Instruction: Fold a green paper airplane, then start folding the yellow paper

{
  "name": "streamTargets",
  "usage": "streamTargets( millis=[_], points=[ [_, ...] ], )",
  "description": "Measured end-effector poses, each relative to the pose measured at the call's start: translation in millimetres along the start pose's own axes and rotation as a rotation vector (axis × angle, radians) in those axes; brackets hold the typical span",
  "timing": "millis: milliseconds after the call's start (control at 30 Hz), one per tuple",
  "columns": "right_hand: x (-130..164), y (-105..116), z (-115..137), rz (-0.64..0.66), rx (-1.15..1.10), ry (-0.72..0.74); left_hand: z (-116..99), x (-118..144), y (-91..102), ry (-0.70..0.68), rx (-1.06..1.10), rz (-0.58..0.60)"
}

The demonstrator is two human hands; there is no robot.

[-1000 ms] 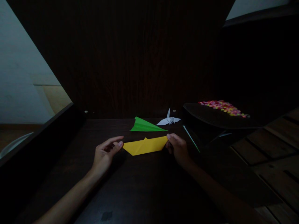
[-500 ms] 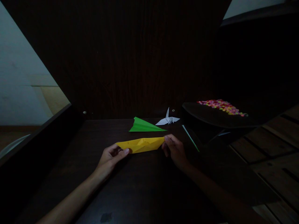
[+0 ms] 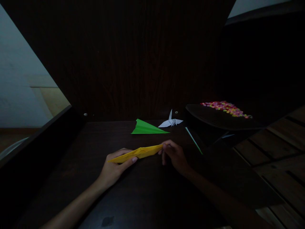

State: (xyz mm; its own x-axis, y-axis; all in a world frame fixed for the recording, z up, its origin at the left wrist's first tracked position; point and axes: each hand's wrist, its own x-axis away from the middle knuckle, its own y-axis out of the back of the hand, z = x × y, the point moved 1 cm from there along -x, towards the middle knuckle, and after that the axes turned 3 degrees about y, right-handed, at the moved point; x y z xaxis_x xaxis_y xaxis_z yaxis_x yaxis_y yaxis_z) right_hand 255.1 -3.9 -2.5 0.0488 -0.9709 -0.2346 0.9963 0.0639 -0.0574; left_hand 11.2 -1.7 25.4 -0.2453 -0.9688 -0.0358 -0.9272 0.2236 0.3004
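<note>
A folded yellow paper boat (image 3: 145, 152) is held between my two hands above the dark tabletop (image 3: 133, 197). My left hand (image 3: 116, 165) grips its left part, thumb on the near side and fingers behind. At the right tip, my right hand (image 3: 174, 156) pinches the paper between thumb and fingers. Just beyond the boat lies a green paper plane (image 3: 147, 128), its nose pointing right. A white paper crane (image 3: 171, 121) rests behind the plane's nose.
A thin white-and-green strip (image 3: 193, 141) lies right of my right hand. Farther right, a dark curved shelf (image 3: 202, 117) carries a heap of small colourful pieces (image 3: 226, 108). A tall dark panel (image 3: 143, 63) rises at the back, and a raised side board (image 3: 35, 136) borders the left.
The yellow boat has tilted, its left end lower and nearer me, and it looks narrower. My left hand has shifted its grip inward along it; my right hand stays at the right tip.
</note>
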Motion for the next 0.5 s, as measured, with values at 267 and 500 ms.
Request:
streamTargets(
  millis=[267, 500],
  points=[
    [7.0, -1.5, -1.0, 0.183, -0.019, -0.032, 2.7, 3.3, 0.0, 0.186, 0.147, -0.023],
    [14.1, -12.1, 9.8, 0.303, -0.005, -0.074, -3.2, 5.8, -7.1, 0.126, 0.147, 0.068]
  ],
)
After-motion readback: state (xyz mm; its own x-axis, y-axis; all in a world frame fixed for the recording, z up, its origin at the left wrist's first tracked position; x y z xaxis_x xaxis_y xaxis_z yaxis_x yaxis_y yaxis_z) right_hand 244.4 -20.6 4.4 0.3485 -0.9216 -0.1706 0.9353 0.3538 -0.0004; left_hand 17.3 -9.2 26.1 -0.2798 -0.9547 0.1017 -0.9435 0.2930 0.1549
